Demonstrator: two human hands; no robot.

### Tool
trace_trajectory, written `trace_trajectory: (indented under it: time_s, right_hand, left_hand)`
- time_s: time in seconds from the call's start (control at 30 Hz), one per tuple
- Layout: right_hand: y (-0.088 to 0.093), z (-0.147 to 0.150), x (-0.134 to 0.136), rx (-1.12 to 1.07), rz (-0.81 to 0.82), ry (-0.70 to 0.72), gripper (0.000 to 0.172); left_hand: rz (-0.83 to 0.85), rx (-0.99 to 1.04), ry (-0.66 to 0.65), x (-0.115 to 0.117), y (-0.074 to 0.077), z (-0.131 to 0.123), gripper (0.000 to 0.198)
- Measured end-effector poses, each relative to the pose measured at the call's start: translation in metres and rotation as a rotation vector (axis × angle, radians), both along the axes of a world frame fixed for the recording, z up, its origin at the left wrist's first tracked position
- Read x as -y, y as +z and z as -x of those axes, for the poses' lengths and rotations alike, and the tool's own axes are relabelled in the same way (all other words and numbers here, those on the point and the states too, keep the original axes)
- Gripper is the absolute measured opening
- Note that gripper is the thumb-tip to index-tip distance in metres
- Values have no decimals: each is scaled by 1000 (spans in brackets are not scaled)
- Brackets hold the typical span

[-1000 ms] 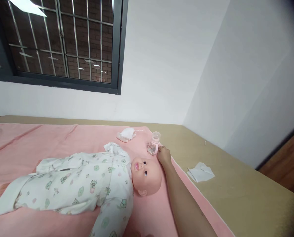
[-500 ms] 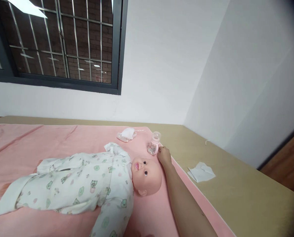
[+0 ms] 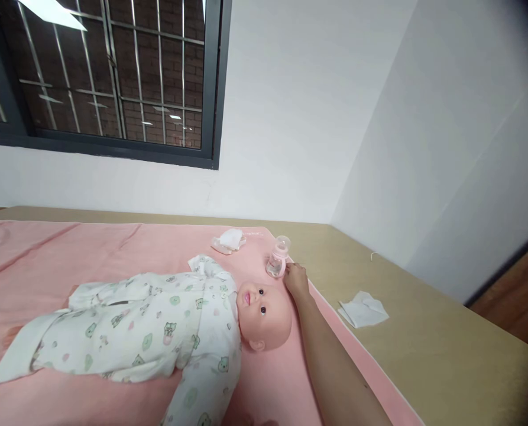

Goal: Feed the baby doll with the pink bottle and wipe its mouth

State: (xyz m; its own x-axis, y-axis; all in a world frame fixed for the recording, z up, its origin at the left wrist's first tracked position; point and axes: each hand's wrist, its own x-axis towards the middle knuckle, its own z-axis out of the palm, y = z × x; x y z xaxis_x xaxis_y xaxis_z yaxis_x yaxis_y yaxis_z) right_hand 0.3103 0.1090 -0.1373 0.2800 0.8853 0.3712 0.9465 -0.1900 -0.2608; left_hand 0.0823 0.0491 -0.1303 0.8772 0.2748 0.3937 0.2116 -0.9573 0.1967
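Observation:
My right hand (image 3: 296, 279) reaches up past the doll's head, fingers curled closed at the pink handle of a small clear baby bottle (image 3: 278, 258). The bottle stands upright near the right edge of the pink sheet (image 3: 264, 384). A baby doll (image 3: 266, 319) lies on its back, head to the right, in a white suit with green and pink prints. Dim skin-toned shapes at the bottom edge, just right of the doll's sleeve, may be fingers of my left hand (image 3: 267, 422); they are almost wholly cut off.
A crumpled white cloth in clear wrapping (image 3: 229, 241) lies behind the doll's shoulder. On the wooden surface (image 3: 427, 331) at the right is a folded white cloth (image 3: 363, 309). Behind stand a white wall (image 3: 290, 118) and a barred window (image 3: 113, 77).
The view has shifted very slightly. My right hand, the bottle and the doll keep the same places relative to each other.

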Motion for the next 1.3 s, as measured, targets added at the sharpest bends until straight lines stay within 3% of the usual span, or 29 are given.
trace_trajectory:
  time_s: [0.57,0.93,1.13,1.3]
  right_hand:
    - [2,3,3,-22,22,-45,39]
    - [3,4,5,-118,-31,-77,38]
    - [18,2,7,-231,-222,-96,42]
    - [46,12,3,-657,-506,53,49]
  left_hand:
    - [-8,0,1,7,10,-3,33]
    - [-91,31,7,3,6,-9,32]
    - [-164,19,-6,5,11,-8,30]
    - [-255,0,1,18,26,-6,36]
